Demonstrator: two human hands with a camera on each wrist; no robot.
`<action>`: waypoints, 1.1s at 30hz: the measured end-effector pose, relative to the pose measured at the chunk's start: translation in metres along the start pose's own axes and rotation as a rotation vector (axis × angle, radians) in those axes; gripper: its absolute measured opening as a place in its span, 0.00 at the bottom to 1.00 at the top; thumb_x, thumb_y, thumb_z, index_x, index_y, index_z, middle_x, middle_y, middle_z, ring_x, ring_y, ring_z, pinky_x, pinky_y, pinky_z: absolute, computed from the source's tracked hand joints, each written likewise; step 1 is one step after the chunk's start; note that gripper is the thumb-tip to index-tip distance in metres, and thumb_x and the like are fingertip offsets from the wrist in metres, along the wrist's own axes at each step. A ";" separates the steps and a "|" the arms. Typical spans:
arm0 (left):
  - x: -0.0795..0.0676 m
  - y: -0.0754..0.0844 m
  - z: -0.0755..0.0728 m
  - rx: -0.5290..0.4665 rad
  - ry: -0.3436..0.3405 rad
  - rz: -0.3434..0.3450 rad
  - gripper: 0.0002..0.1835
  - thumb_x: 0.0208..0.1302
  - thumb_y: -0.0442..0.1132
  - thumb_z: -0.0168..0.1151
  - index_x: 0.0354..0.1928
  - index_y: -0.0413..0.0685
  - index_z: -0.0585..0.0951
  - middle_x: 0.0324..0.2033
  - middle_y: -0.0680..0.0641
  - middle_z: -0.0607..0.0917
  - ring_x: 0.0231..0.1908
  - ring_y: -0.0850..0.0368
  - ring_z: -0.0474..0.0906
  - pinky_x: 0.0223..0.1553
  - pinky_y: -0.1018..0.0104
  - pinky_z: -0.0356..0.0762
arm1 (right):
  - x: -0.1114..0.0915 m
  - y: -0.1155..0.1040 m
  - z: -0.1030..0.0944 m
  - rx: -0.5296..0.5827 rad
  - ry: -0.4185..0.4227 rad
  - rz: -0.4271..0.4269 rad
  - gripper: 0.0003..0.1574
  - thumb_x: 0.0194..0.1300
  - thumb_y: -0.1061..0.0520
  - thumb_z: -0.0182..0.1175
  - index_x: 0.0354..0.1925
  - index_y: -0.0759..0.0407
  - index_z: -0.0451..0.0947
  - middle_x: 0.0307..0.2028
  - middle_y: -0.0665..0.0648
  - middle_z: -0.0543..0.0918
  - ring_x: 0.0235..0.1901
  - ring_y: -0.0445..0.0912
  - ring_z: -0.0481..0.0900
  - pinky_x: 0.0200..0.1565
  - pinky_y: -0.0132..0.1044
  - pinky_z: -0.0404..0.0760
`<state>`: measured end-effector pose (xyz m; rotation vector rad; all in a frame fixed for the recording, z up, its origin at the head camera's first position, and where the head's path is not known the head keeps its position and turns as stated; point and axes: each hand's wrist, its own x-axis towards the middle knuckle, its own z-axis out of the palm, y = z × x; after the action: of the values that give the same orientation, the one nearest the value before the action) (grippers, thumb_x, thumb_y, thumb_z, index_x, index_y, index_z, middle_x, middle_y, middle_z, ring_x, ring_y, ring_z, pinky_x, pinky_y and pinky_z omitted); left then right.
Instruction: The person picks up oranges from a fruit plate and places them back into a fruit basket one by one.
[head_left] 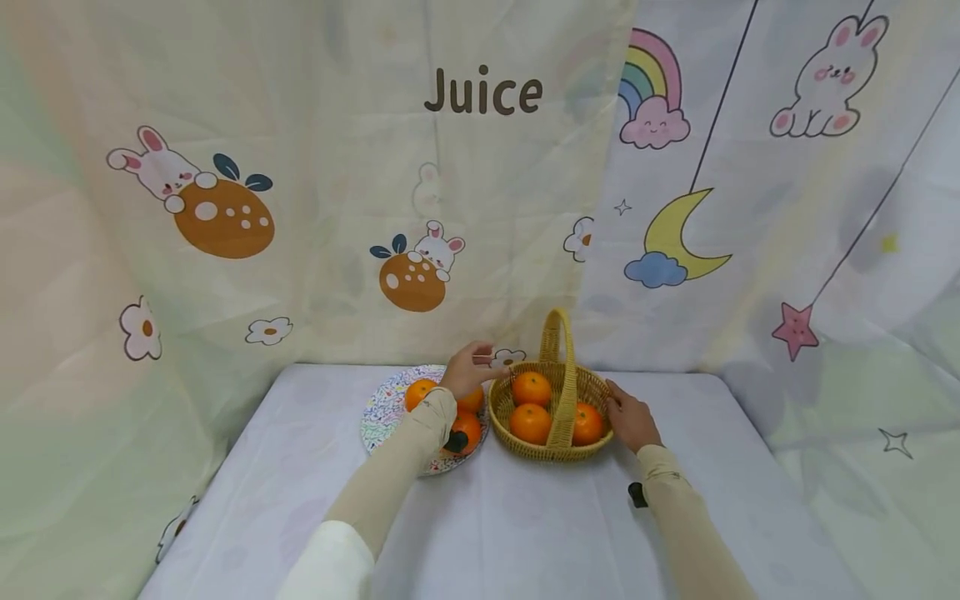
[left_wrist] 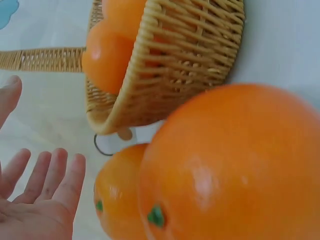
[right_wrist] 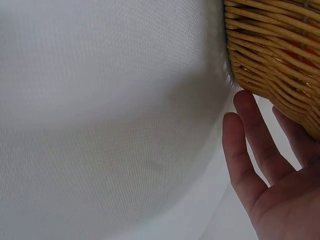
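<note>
A wicker basket (head_left: pixel 567 451) with a tall arched handle holds three oranges (head_left: pixel 530 423). To its left lies a speckled round plate (head_left: pixel 382 421) with oranges (head_left: pixel 420 393) on it, partly hidden by my left arm. My left hand (head_left: pixel 467 371) hovers over the plate's far right part, fingers extended toward the basket's left rim. In the left wrist view that hand (left_wrist: pixel 42 205) is empty and apart from the basket (left_wrist: pixel 185 60). At the basket's right side is my right hand (head_left: pixel 633 419). Its fairly straight fingers (right_wrist: pixel 257 127) touch the wicker in the right wrist view; its thumb is hidden there.
A pale cloth covers the table (head_left: pixel 315 467). Behind it hangs a printed curtain (head_left: pixel 337 167) with rabbits, fruit and the word Juice, close to the table's back edge. Dark wrist cameras (head_left: pixel 637 495) sit on both sleeves.
</note>
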<state>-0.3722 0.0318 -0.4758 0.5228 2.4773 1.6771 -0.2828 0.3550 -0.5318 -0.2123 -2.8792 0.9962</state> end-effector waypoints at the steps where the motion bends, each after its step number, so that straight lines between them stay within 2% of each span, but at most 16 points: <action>1: -0.001 0.000 -0.002 -0.006 0.008 0.001 0.34 0.56 0.45 0.74 0.64 0.47 0.73 0.59 0.45 0.77 0.57 0.46 0.75 0.55 0.56 0.76 | 0.000 0.000 0.000 -0.006 0.001 -0.002 0.33 0.77 0.52 0.40 0.75 0.59 0.54 0.40 0.66 0.78 0.25 0.50 0.68 0.32 0.40 0.70; 3: -0.003 0.000 -0.007 -0.017 0.026 0.005 0.32 0.56 0.46 0.74 0.62 0.48 0.75 0.57 0.47 0.79 0.57 0.46 0.76 0.56 0.56 0.76 | -0.001 0.000 0.000 -0.007 -0.005 0.004 0.33 0.77 0.51 0.39 0.75 0.58 0.54 0.43 0.67 0.78 0.25 0.50 0.68 0.32 0.41 0.70; 5: -0.006 -0.001 -0.013 -0.025 0.044 0.019 0.29 0.58 0.46 0.73 0.61 0.49 0.77 0.56 0.47 0.80 0.56 0.47 0.76 0.57 0.56 0.75 | -0.001 -0.001 0.001 -0.008 -0.008 0.006 0.33 0.77 0.51 0.39 0.75 0.59 0.54 0.49 0.66 0.78 0.27 0.50 0.68 0.33 0.41 0.70; 7: -0.008 -0.002 -0.019 -0.033 0.060 0.040 0.27 0.59 0.46 0.72 0.59 0.48 0.78 0.55 0.46 0.81 0.56 0.47 0.76 0.59 0.56 0.73 | -0.001 -0.001 0.001 -0.008 -0.018 0.008 0.33 0.77 0.51 0.39 0.75 0.59 0.53 0.48 0.66 0.78 0.26 0.50 0.68 0.33 0.40 0.70; 12: -0.010 -0.010 -0.038 -0.021 0.112 0.086 0.27 0.58 0.50 0.72 0.58 0.48 0.79 0.54 0.45 0.82 0.57 0.48 0.75 0.65 0.56 0.66 | -0.001 -0.002 0.001 -0.009 -0.008 -0.006 0.33 0.77 0.52 0.41 0.75 0.59 0.54 0.31 0.63 0.76 0.20 0.48 0.67 0.27 0.39 0.70; 13: -0.011 -0.012 -0.042 -0.020 0.121 0.089 0.28 0.57 0.50 0.72 0.58 0.48 0.79 0.54 0.44 0.82 0.57 0.48 0.75 0.65 0.56 0.65 | -0.001 -0.002 0.001 -0.012 -0.006 -0.011 0.32 0.77 0.53 0.41 0.75 0.59 0.54 0.31 0.64 0.76 0.19 0.48 0.67 0.27 0.40 0.70; 15: -0.012 -0.017 -0.050 -0.012 0.136 0.090 0.28 0.57 0.50 0.73 0.58 0.48 0.79 0.55 0.43 0.82 0.57 0.49 0.75 0.65 0.57 0.65 | -0.001 -0.002 0.000 -0.019 -0.002 -0.016 0.32 0.77 0.53 0.40 0.75 0.58 0.54 0.35 0.68 0.78 0.20 0.48 0.67 0.28 0.40 0.71; 16: -0.013 -0.020 -0.054 -0.011 0.140 0.088 0.28 0.56 0.50 0.73 0.58 0.48 0.79 0.55 0.43 0.81 0.57 0.49 0.75 0.66 0.57 0.64 | -0.001 -0.002 0.000 -0.024 -0.001 -0.015 0.32 0.77 0.53 0.40 0.75 0.58 0.54 0.41 0.70 0.79 0.21 0.48 0.67 0.29 0.41 0.71; 17: -0.014 -0.023 -0.057 -0.010 0.145 0.091 0.29 0.56 0.50 0.73 0.58 0.48 0.79 0.55 0.42 0.81 0.58 0.49 0.75 0.66 0.57 0.64 | -0.001 -0.001 0.000 -0.026 -0.005 -0.014 0.32 0.77 0.53 0.40 0.75 0.58 0.54 0.47 0.71 0.79 0.21 0.49 0.67 0.30 0.41 0.71; 20: -0.020 -0.034 -0.065 0.010 0.159 0.077 0.29 0.55 0.49 0.74 0.58 0.47 0.79 0.56 0.43 0.81 0.59 0.48 0.74 0.65 0.53 0.64 | -0.001 0.000 0.000 -0.014 -0.014 -0.004 0.33 0.77 0.52 0.40 0.75 0.58 0.53 0.56 0.71 0.75 0.24 0.50 0.67 0.32 0.41 0.70; 24: -0.029 -0.050 -0.072 0.011 0.171 0.052 0.27 0.56 0.43 0.74 0.58 0.47 0.79 0.56 0.44 0.81 0.60 0.47 0.73 0.64 0.49 0.65 | -0.001 0.001 0.001 -0.001 -0.027 0.013 0.33 0.77 0.51 0.39 0.76 0.57 0.52 0.52 0.71 0.76 0.23 0.50 0.67 0.31 0.41 0.70; 26: -0.033 -0.057 -0.075 -0.005 0.171 0.054 0.26 0.57 0.40 0.73 0.58 0.46 0.79 0.56 0.42 0.81 0.60 0.46 0.73 0.64 0.48 0.65 | -0.002 0.000 0.001 -0.001 -0.021 0.008 0.33 0.77 0.51 0.39 0.75 0.57 0.52 0.54 0.71 0.76 0.23 0.50 0.67 0.30 0.40 0.70; 30: -0.038 -0.071 -0.077 -0.013 0.176 0.049 0.28 0.55 0.38 0.74 0.59 0.44 0.79 0.56 0.41 0.80 0.60 0.45 0.72 0.64 0.49 0.66 | -0.002 -0.002 0.000 0.001 -0.017 0.006 0.33 0.77 0.51 0.39 0.76 0.57 0.52 0.41 0.68 0.79 0.21 0.49 0.66 0.28 0.40 0.69; 33: -0.042 -0.081 -0.077 0.013 0.176 0.012 0.30 0.55 0.39 0.74 0.60 0.43 0.78 0.57 0.43 0.80 0.59 0.45 0.73 0.62 0.51 0.68 | -0.002 -0.003 -0.001 -0.002 -0.016 0.006 0.33 0.77 0.51 0.39 0.75 0.57 0.52 0.32 0.62 0.76 0.21 0.49 0.66 0.27 0.39 0.68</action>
<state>-0.3725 -0.0774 -0.5243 0.4083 2.6112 1.7847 -0.2813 0.3533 -0.5295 -0.2144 -2.8953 1.0007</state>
